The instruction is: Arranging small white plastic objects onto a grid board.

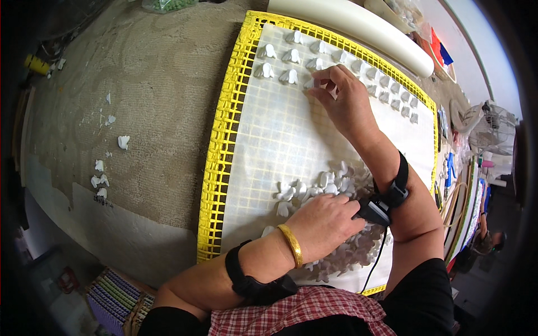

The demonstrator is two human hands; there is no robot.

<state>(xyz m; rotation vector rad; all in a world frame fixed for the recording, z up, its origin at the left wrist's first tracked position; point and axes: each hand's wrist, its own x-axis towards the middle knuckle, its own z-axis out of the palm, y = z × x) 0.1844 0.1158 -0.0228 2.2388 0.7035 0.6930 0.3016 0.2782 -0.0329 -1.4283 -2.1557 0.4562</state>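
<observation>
Risk noted: right hand (344, 101) pinching 1 white piece (310, 83) at the tray's (224, 140) far rows could topple neighbours, while left hand (325, 224), fingers curled, presses the near pile (330, 187), possibly crushing pieces.

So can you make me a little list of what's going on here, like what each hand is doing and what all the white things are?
Left hand: rests palm down on the loose pile of white pieces, gold bangle on the wrist
Right hand: fingertips at a white piece in the rows
Rows: small white pieces standing side by side along the far end of the tray
Tray: yellow grid rim, pale sheet inside
Beside the tray: a few stray white pieces on the grey surface
Behind the tray: cream roll
</observation>
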